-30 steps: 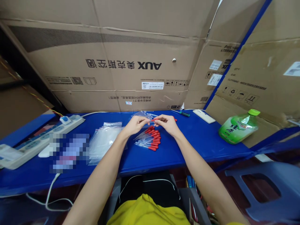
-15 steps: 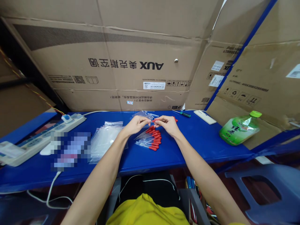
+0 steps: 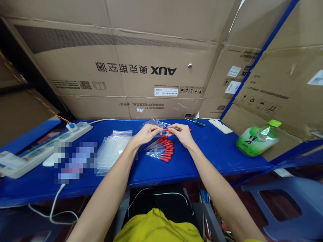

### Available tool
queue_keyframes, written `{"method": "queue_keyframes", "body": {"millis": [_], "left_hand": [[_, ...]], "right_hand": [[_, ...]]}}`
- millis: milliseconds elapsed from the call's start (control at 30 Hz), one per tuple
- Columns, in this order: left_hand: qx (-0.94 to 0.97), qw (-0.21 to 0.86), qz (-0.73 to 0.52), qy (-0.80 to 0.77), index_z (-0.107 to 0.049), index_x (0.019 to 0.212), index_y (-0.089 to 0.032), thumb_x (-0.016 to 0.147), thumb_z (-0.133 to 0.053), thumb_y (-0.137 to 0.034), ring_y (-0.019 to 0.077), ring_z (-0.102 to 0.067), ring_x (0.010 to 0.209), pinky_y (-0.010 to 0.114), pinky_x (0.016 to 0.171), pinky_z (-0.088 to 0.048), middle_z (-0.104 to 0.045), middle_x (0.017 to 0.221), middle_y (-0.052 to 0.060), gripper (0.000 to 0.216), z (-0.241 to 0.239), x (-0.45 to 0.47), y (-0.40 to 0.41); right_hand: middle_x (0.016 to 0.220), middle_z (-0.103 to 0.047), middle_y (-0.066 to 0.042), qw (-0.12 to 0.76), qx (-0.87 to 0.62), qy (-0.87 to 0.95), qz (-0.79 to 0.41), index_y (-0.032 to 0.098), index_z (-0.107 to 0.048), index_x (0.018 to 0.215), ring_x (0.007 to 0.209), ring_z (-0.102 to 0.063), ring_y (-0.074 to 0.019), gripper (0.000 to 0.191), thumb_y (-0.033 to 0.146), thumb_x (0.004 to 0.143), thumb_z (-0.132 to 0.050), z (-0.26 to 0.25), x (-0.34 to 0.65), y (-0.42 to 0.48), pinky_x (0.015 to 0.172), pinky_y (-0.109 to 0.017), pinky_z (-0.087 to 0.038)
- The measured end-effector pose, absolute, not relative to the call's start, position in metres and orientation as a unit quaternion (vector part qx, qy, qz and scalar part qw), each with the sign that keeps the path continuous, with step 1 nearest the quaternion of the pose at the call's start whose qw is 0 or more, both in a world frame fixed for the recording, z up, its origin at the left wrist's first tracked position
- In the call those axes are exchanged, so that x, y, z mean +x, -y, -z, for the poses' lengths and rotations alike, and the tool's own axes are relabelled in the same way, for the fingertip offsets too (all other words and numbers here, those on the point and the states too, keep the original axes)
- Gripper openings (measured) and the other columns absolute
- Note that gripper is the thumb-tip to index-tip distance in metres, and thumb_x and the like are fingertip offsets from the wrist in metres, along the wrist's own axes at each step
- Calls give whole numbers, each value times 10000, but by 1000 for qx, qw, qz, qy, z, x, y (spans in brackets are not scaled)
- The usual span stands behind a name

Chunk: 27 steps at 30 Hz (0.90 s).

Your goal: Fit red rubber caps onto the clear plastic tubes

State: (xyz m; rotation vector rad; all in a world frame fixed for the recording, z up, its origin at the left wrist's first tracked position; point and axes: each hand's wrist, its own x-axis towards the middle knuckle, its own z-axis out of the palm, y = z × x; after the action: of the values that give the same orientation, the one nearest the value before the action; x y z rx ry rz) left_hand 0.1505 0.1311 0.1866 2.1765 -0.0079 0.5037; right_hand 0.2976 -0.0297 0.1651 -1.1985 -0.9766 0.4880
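My left hand (image 3: 145, 133) and my right hand (image 3: 180, 133) meet above the middle of the blue bench (image 3: 207, 154), fingers pinched. Between them they hold a thin clear dropper with a red bulb (image 3: 165, 128) and what looks like a small clear bag (image 3: 155, 123). Just below the hands lies a row of several red-bulbed droppers (image 3: 164, 149), side by side on the bench. A stack of clear plastic bags (image 3: 112, 151) rests to the left of my left forearm.
A white power strip (image 3: 42, 148) and its cable lie at the left. A green screwdriver (image 3: 199, 123), a white phone (image 3: 220, 126) and a green drink bottle (image 3: 257, 137) lie on the right. Cardboard boxes (image 3: 141, 67) wall the back. A grey plastic stool (image 3: 290, 205) stands lower right.
The hands stay together over the droppers with only slight finger movement. The view has shifted a little.
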Motion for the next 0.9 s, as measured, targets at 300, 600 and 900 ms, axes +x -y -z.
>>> {"method": "queue_keyframes", "body": {"millis": [300, 600, 900], "left_hand": [[876, 451, -171, -13, -712, 751, -122, 953, -552, -543, 118, -418, 592, 263, 601, -321, -566, 622, -9, 493, -189, 148, -133], [796, 548, -245, -78, -739, 808, -124, 958, -491, -680, 105, -347, 496, 258, 520, -282, -411, 529, -33, 627, -179, 159, -130], [331, 874, -346, -82, -605, 856, -185, 1036, -445, -480, 180, -668, 890, 353, 865, -555, -664, 863, 70, 382, -187, 173, -103]], "right_hand": [[824, -801, -43, 665, -534, 470, -228, 196, -768, 1039, 724, -774, -230, 447, 438, 686, -896, -164, 299, 34, 736, -379, -654], [764, -777, -35, 680, -544, 455, -185, 196, -740, 903, 694, -755, -215, 379, 497, 711, -868, -168, 297, 33, 702, -358, -633], [775, -764, -39, 735, -538, 392, -131, 199, -682, 902, 720, -759, -206, 411, 532, 729, -849, -165, 286, 22, 656, -316, -617]]}}
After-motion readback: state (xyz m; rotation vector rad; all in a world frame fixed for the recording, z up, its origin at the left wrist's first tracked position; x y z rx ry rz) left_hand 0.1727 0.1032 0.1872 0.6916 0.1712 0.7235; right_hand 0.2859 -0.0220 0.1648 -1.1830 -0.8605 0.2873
